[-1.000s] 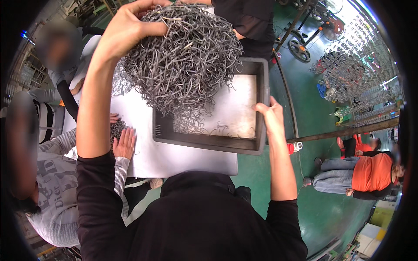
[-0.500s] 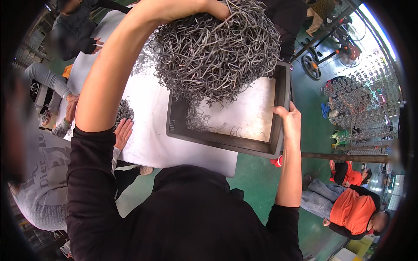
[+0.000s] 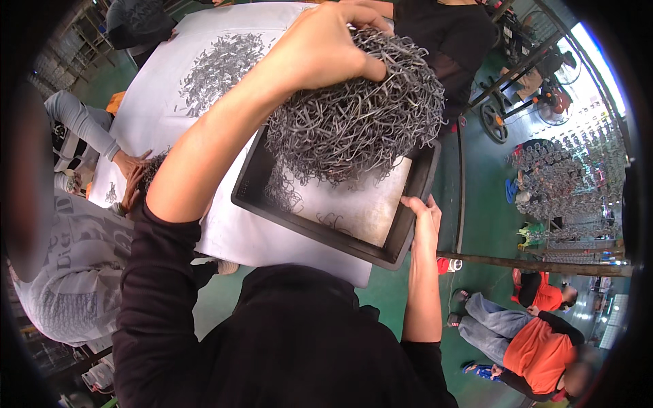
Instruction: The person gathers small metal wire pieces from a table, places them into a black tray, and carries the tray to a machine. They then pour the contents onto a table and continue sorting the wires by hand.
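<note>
A big tangled clump of dark grey bent metal wire hooks (image 3: pixel 347 129) hangs over the black plastic crate (image 3: pixel 320 228). My left hand (image 3: pixel 333 51) grips the top of the clump, fingers and thumb sunk into the wires. My right hand (image 3: pixel 425 221) holds the crate's right wall, the thumb over the rim and the fingers outside. Inside the crate, a few loose hooks (image 3: pixel 333 221) lie on the pale bottom, and more sit at its left end. The clump hides the crate's far part.
A white-covered table (image 3: pixel 238 241) lies under the crate, with a scattered pile of small grey metal pieces (image 3: pixel 221 71). At left, a co-worker's hands (image 3: pixel 132 173) touch another wire heap. Someone in black (image 3: pixel 445 41) is across the table. A bar (image 3: pixel 530 263) runs at right.
My left hand and the clump have shifted right and slightly down. The crate has turned clockwise, its near right corner dropping left and down with my right hand.
</note>
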Available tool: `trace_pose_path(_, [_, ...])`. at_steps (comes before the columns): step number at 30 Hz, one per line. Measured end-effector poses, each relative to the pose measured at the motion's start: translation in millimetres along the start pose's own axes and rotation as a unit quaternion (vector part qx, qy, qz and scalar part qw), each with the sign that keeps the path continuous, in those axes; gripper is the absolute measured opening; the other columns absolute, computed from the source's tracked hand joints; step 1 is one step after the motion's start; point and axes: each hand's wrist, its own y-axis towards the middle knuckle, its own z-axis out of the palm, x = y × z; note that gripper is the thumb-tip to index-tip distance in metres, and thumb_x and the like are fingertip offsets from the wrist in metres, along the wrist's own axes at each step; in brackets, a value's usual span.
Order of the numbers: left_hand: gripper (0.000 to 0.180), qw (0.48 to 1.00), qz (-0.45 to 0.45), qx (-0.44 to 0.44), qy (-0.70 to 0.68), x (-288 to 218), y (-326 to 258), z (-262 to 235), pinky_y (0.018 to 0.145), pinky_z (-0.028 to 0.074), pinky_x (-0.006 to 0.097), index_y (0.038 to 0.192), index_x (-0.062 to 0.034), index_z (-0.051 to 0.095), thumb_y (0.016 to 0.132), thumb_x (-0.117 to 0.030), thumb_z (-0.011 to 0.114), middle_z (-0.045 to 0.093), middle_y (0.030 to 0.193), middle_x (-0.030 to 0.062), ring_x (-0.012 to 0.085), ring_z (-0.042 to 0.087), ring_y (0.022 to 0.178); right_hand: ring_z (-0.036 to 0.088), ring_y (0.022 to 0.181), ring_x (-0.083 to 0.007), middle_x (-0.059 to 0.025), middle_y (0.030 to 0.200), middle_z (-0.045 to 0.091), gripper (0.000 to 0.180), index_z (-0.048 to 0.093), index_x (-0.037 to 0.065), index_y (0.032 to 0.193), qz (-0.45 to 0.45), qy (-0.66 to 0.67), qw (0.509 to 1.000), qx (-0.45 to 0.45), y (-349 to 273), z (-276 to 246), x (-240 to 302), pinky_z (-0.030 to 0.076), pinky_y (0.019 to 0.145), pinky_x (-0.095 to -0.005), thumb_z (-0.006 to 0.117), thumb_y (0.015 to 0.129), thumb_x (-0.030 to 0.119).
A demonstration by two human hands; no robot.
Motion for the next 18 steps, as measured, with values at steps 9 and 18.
trace_pose_path(9, [0.039, 0.992, -0.002, 0.063, -0.112, 1, -39, 9, 0.09, 0.043, 0.026, 0.094, -0.0017, 0.065, 0.055, 0.0, 0.069, 0.062, 0.096, 0.0053, 0.0162, 0.059, 0.094, 0.057, 0.079, -0.0188, -0.0113, 0.089, 0.062, 0.049, 0.056, -0.009, 0.107, -0.016, 0.053, 0.998, -0.023, -20, -1, 11, 0.045, 0.075, -0.0291, 0.067, 0.063, 0.01])
trace_pose_path(18, [0.047, 0.985, -0.011, 0.074, -0.156, 18, -75, -29, 0.094, 0.038, 0.03, 0.092, 0.0009, 0.063, 0.045, 0.001, 0.065, 0.057, 0.112, 0.0114, 0.0214, 0.054, 0.104, 0.052, 0.071, -0.0103, -0.0041, 0.081, 0.06, 0.043, 0.056, -0.007, 0.103, -0.023, 0.062, 0.996, -0.057, -54, -23, -8, 0.042, 0.065, -0.0244, 0.068, 0.064, 0.007])
